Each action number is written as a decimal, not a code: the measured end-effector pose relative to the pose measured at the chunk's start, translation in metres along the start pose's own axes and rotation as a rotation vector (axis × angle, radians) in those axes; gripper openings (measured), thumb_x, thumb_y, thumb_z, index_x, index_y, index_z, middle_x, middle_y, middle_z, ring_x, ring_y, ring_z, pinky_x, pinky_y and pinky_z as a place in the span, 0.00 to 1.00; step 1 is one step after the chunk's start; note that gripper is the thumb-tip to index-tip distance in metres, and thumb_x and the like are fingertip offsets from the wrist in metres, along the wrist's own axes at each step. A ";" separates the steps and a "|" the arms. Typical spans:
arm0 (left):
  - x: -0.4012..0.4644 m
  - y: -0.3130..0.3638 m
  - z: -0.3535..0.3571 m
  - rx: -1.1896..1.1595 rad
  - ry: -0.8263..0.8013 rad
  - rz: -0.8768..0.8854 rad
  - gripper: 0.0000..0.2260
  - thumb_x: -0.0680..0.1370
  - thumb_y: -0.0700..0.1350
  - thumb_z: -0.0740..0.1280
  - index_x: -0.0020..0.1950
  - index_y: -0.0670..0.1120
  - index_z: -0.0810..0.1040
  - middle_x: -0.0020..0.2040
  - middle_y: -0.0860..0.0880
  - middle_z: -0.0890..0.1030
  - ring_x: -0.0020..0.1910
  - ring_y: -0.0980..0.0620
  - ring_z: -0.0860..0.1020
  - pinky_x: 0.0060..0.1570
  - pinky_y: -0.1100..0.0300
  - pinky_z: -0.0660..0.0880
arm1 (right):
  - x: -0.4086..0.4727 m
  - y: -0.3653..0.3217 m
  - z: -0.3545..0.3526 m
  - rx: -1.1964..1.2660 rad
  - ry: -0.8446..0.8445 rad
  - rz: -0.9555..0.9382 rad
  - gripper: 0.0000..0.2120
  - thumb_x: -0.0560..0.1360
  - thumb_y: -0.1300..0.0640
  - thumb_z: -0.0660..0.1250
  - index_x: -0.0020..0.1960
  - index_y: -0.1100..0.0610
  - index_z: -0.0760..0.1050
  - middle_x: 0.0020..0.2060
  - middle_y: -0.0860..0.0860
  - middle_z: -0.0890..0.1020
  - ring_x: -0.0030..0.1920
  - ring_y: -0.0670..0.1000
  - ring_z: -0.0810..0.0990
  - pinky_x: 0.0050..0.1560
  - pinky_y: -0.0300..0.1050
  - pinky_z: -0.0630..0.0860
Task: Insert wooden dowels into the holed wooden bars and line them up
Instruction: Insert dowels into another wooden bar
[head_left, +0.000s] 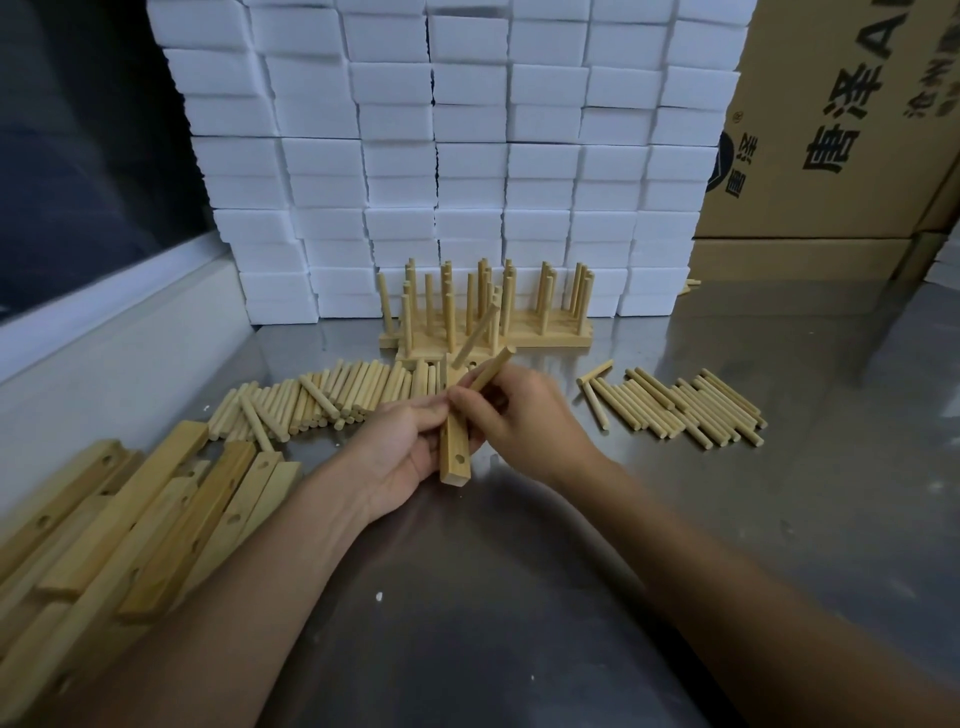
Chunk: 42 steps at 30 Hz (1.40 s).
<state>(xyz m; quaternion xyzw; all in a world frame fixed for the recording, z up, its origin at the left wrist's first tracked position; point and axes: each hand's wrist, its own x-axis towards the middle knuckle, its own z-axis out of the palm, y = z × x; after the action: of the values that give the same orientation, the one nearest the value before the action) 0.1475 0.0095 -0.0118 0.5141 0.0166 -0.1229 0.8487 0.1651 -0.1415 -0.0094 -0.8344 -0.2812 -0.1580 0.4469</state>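
Head view: both hands are working a bar (455, 447) at frame centre.
The left hand (402, 447) is gripping the bar; the right hand (511, 415) is pinching a dowel (488, 376) against it, another dowel (475, 338) leaning in it.

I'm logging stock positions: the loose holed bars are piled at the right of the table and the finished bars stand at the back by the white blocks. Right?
Not quite. The head view shows the loose bars piled at the left, not the right. The finished bars do stand at the back by the white blocks.
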 end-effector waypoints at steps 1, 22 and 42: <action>0.000 0.000 0.000 -0.002 -0.001 -0.006 0.16 0.83 0.34 0.53 0.60 0.40 0.80 0.47 0.41 0.86 0.41 0.49 0.86 0.37 0.58 0.81 | 0.002 0.000 -0.002 -0.053 -0.021 -0.014 0.07 0.81 0.55 0.66 0.49 0.58 0.79 0.37 0.48 0.82 0.37 0.43 0.82 0.41 0.38 0.80; -0.003 -0.005 0.003 0.008 0.037 -0.004 0.17 0.83 0.34 0.53 0.55 0.43 0.81 0.42 0.44 0.86 0.38 0.51 0.85 0.34 0.60 0.80 | 0.002 -0.006 0.004 -0.066 0.062 -0.029 0.04 0.78 0.62 0.68 0.45 0.60 0.81 0.33 0.43 0.79 0.33 0.40 0.78 0.38 0.37 0.79; -0.004 -0.001 0.002 -0.071 0.017 -0.026 0.15 0.84 0.37 0.55 0.62 0.38 0.79 0.53 0.41 0.85 0.46 0.49 0.86 0.41 0.58 0.82 | 0.002 0.006 0.001 -0.007 0.063 0.020 0.12 0.76 0.47 0.72 0.52 0.55 0.81 0.36 0.49 0.82 0.38 0.48 0.82 0.41 0.47 0.80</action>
<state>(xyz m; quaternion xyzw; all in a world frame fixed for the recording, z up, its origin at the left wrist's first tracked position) 0.1436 0.0084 -0.0113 0.4846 0.0346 -0.1289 0.8645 0.1708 -0.1428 -0.0128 -0.8333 -0.2579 -0.1807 0.4544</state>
